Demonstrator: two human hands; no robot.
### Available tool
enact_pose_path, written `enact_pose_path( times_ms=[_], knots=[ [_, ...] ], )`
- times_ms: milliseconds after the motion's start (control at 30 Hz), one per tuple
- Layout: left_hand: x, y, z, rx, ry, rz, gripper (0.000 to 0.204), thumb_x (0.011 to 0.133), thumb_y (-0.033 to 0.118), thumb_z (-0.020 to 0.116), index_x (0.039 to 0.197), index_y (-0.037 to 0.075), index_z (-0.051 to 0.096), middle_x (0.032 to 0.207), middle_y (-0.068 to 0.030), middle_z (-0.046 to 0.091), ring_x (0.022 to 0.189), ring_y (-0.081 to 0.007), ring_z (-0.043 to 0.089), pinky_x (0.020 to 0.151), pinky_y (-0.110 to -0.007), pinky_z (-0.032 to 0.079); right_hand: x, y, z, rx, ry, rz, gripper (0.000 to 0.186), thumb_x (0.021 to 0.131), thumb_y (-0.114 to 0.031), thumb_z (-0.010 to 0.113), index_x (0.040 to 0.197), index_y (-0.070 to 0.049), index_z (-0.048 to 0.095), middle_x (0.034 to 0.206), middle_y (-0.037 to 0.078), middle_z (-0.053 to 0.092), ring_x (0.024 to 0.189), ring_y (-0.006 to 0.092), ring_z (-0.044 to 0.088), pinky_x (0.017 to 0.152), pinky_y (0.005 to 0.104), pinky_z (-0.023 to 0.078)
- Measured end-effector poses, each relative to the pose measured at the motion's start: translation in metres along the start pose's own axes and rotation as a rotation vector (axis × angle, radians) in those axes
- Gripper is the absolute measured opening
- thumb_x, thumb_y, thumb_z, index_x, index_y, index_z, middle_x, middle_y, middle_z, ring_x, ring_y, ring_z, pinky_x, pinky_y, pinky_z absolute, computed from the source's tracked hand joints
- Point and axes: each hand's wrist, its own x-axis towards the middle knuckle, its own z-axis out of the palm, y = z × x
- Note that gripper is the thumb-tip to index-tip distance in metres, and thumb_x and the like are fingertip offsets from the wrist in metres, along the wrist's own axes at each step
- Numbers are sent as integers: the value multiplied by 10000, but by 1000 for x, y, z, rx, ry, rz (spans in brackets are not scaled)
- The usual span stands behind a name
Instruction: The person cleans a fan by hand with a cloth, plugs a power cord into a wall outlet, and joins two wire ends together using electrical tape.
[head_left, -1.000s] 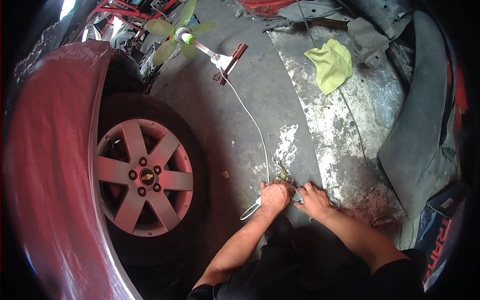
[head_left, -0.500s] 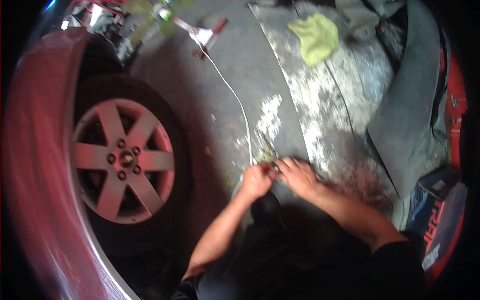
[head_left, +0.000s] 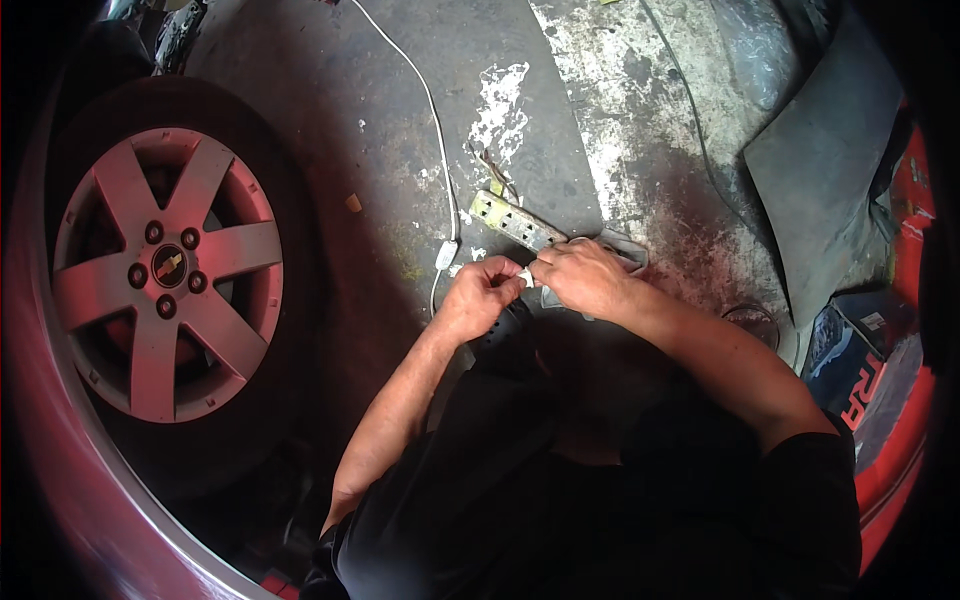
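My left hand [head_left: 478, 298] is closed, thumb and fingertips pinching a small white piece [head_left: 526, 278], whose kind I cannot make out. My right hand [head_left: 585, 278] meets it from the other side with curled fingers, also closed on the white piece. Just beyond my hands a worn, yellow-stained power strip [head_left: 515, 222] lies slantwise on the floor, its near end partly behind my right fingers. To the left of my hands runs a white cord [head_left: 440, 130] with a small white in-line switch [head_left: 447, 254]. Under my right hand sits a greyish, crumpled-looking thing [head_left: 628, 250], mostly covered.
On the left stands a car wheel [head_left: 168, 265] under a reddish fender [head_left: 60, 430]. To the right are a dark grey panel [head_left: 825, 150] and a blue box [head_left: 850, 340] beside red bodywork [head_left: 910, 260]. A dark cable [head_left: 690, 90] crosses the paint-worn floor [head_left: 620, 110].
My view has shifted, so the fan and most of the yellow cloth have left it. My hands have come off the power strip's far part, which now shows, along with the white piece.
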Motion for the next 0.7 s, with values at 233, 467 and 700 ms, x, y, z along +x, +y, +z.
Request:
enact_pose_path(
  times_ms=[233,467,700],
  knots=[
    [7,-4,-5,76,-57,3,139,911,126,661,977,4,665,772,-6,643,702,-62,545,637,-265,469,5,5,4,49,-44,-18,159,814,-116,570,932,-38,641,924,117,662,897,297,676,774,440,524],
    [9,-5,-8,42,10,2,140,896,111,670,982,1,665,761,-31,663,691,-83,574,645,-277,486,14,8,9,91,12,-28,213,843,-150,594,1026,-44,619,945,116,634,840,300,671,749,429,526],
    [30,7,-13,430,514,316,138,868,149,661,926,25,680,791,-166,682,723,-353,659,821,-434,490,24,-6,-12,6,79,475,656,789,-330,758,1313,-48,482,1065,118,523,929,268,639,736,399,537]
  ],
)
